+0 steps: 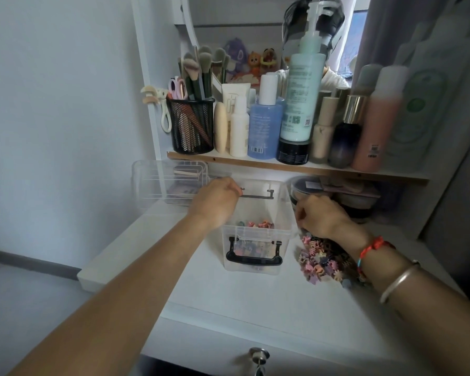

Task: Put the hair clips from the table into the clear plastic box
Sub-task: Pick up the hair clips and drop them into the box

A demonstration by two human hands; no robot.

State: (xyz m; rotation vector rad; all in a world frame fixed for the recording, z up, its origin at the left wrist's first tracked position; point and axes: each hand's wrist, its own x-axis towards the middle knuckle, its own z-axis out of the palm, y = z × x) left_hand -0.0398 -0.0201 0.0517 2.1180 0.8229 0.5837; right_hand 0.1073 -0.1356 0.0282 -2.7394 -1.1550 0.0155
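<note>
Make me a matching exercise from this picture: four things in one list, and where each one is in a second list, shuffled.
Things:
1. black mesh cup
2. pile of hair clips
3. key
4. left hand

Places:
A. in the drawer lock at the front
B. on the shelf, holding makeup brushes
C. on the table, right of the clear plastic box
D. at the box's far left rim

Pairs: 1-B, 2-C, 3-A, 4-D
</note>
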